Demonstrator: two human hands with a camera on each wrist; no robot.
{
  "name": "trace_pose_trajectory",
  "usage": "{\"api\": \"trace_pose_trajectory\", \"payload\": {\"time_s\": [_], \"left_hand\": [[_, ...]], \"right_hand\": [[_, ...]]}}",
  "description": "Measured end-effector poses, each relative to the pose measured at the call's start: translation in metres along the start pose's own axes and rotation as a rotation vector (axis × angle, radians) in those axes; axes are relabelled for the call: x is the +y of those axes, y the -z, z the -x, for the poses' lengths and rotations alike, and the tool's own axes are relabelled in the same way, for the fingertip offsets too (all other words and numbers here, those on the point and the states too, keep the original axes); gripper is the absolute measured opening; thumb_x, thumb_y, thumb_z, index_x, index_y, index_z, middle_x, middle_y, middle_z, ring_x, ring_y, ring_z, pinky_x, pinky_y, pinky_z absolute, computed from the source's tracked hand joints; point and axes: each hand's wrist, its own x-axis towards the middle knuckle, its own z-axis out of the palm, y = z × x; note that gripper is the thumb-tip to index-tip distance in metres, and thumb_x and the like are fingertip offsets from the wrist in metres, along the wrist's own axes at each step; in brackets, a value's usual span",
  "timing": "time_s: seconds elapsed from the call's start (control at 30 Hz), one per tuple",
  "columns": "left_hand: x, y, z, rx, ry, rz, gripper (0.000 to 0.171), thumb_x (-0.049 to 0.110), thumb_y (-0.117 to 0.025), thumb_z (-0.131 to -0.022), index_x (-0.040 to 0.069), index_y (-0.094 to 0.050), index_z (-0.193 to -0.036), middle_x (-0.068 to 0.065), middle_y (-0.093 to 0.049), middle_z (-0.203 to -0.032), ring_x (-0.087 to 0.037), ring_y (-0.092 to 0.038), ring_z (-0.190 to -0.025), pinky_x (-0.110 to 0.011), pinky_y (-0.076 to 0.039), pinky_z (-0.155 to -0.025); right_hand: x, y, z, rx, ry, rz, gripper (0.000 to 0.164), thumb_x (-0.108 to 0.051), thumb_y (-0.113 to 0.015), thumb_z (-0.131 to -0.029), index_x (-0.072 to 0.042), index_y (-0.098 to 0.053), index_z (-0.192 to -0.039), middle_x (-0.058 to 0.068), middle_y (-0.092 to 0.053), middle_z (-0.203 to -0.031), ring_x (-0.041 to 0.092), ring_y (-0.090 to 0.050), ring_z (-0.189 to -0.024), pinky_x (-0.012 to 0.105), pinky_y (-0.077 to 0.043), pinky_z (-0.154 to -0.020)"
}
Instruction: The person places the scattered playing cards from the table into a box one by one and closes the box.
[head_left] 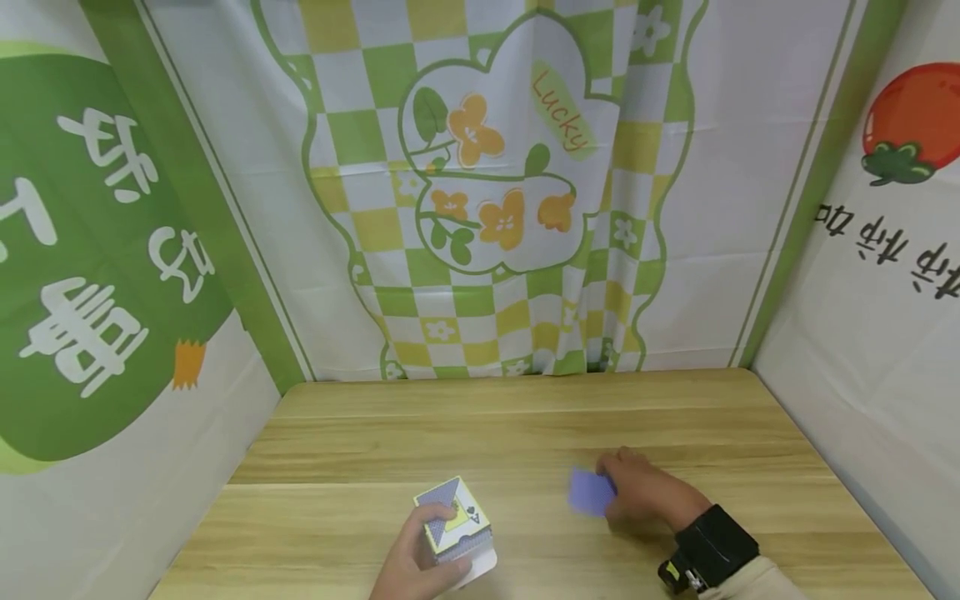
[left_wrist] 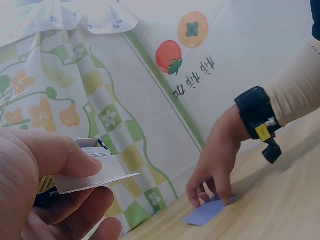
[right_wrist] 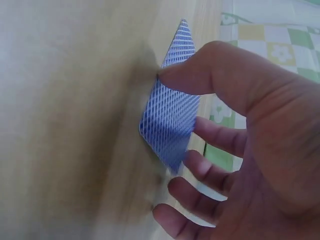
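Note:
My left hand (head_left: 415, 550) grips a playing card box (head_left: 472, 527), printed with an ace and yellow edging. In the left wrist view the thumb lies over the box's white flap (left_wrist: 82, 184), and card edges (left_wrist: 93, 150) show behind it in the open end. Over the table on the right, my right hand (head_left: 641, 490) holds blue-backed playing cards (right_wrist: 171, 112) by their edges. The thumb is at one long edge and fingertips at the opposite one; the other fingers are loosely bent. These cards are close over the tabletop, face down, and blurred in the head view.
The wooden table (head_left: 360, 433) reaches back to a checked green and yellow curtain (head_left: 382, 233). Printed cloth walls (head_left: 847, 333) stand at both sides. A black wrist device (head_left: 717, 546) sits on the right wrist.

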Motion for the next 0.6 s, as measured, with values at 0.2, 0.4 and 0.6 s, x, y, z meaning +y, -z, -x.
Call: {"api": "trace_pose_trajectory", "payload": {"time_s": [0.2, 0.4, 0.6], "left_hand": [[0.0, 0.0, 0.001, 0.003, -0.012, -0.014, 0.05, 0.005, -0.07, -0.086, 0.03, -0.049, -0.124, -0.023, -0.051, -0.123, -0.03, -0.065, -0.103, -0.037, -0.06, -0.085], [-0.001, 0.001, 0.001, 0.007, -0.003, -0.017, 0.049, 0.004, -0.069, -0.088, 0.028, -0.048, -0.125, -0.025, -0.05, -0.126, -0.031, -0.065, -0.104, -0.037, -0.06, -0.086], [-0.002, 0.0, 0.0, 0.031, 0.006, 0.026, 0.05, 0.001, -0.068, -0.087, 0.021, -0.046, -0.127, -0.026, -0.049, -0.128, -0.032, -0.065, -0.104, -0.039, -0.06, -0.087]], "right_hand": [[-0.006, -0.006, 0.016, -0.021, 0.067, -0.087, 0.059, -0.002, -0.079, -0.065, -0.011, -0.051, -0.117, 0.012, -0.055, -0.116, 0.029, -0.051, -0.101, 0.048, -0.051, -0.082], [-0.02, -0.018, 0.031, -0.14, 0.088, -0.139, 0.062, -0.005, -0.078, -0.071, -0.017, -0.052, -0.125, 0.004, -0.061, -0.112, 0.021, -0.056, -0.093, 0.043, -0.052, -0.077], [-0.041, -0.025, 0.039, -0.152, 0.273, -0.158, 0.025, -0.006, -0.073, -0.077, -0.021, -0.066, -0.095, -0.015, -0.059, -0.084, 0.003, -0.053, -0.074, 0.024, -0.047, -0.066]]}}
